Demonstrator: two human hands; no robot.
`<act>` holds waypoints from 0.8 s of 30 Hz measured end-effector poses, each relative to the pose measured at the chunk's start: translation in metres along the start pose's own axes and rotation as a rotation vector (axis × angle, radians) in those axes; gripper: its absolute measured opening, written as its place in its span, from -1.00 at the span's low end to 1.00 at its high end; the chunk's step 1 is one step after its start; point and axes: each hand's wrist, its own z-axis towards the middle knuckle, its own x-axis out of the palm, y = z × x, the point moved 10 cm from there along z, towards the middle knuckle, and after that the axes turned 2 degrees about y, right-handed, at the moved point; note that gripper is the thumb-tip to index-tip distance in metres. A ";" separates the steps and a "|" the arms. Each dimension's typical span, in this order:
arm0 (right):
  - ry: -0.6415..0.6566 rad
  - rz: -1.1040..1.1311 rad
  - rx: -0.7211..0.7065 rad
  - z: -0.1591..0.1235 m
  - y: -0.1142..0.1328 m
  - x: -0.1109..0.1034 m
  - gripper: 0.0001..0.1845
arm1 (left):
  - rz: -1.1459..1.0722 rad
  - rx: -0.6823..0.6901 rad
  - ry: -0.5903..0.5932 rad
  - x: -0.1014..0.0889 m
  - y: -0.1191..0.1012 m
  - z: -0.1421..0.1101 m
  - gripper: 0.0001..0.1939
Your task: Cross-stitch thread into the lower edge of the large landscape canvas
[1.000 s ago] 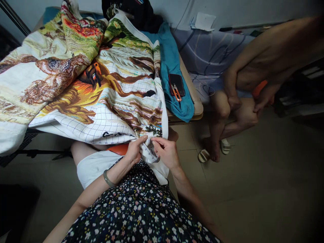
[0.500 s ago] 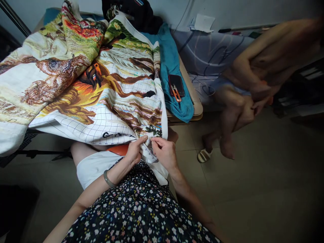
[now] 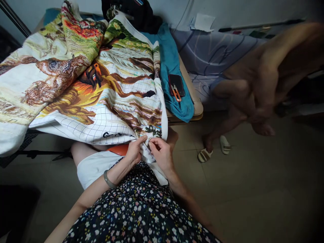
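A large cross-stitch cloth [image 3: 111, 125], white with a blue grid and partly filled with brown, orange and green stitching, spreads over the table and hangs down to my lap. My left hand [image 3: 134, 151] grips its near edge, thumb on top and the fingers out of sight below. Close beside it, my right hand [image 3: 161, 152] pinches thumb and forefinger together at the cloth's surface by a dark green stitched patch. Whatever lies in that pinch is too small to make out.
Orange-handled thread snips [image 3: 176, 93] rest on a dark flat case [image 3: 175, 84] upon a teal cloth [image 3: 165, 50] at the table's right. Dark fabric [image 3: 134, 15] lies at the back. To the right sits another person [image 3: 253, 84], with slippers [image 3: 205, 155] on the floor.
My right hand has shifted slightly left, nearer my left thumb, which stays put. The other person has leaned forward and moved an arm and a leg, and a second slipper now shows.
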 end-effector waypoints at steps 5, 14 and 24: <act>-0.028 0.025 -0.006 -0.001 -0.004 0.000 -0.87 | 0.005 -0.009 0.007 -0.001 0.002 0.002 -0.72; -0.078 0.042 -0.001 0.002 0.000 -0.002 -0.87 | 0.002 -0.010 0.029 -0.001 0.002 0.004 -0.72; -0.055 -0.023 -0.053 0.003 -0.002 -0.004 -0.84 | -0.009 0.014 0.042 0.001 0.001 0.004 -0.70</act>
